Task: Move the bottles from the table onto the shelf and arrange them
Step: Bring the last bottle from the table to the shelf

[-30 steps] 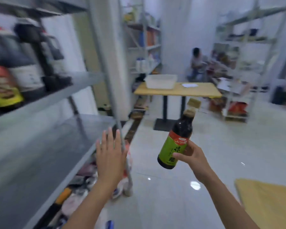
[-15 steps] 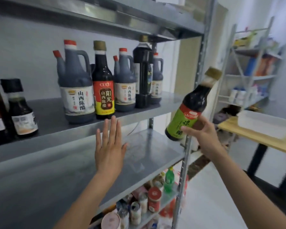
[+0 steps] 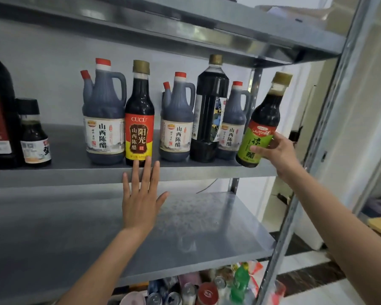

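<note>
A stockroom is showing here: grey metal shelving (image 3: 207, 172) is carrying rows of vinegar bottles (image 3: 103, 111), and cans (image 3: 207, 293) are crowding the bottom level at lower centre.

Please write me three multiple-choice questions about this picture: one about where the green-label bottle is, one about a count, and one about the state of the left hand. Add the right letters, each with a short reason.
1. Where is the green-label bottle?
A. lying on the lower shelf
B. in the right hand, at the right end of the bottle row
C. on the floor

2. How many red-capped handled jugs stand on the shelf?
A. two
B. three
C. five

3. How is the left hand?
A. fingers straight and spread, holding nothing
B. gripping a jug handle
C. closed in a fist

Answers:
1 B: the fingers curl round the green label and the bottle is tilted.
2 B: three jugs with white labels show in the row.
3 A: all its fingers point up, apart.
</note>
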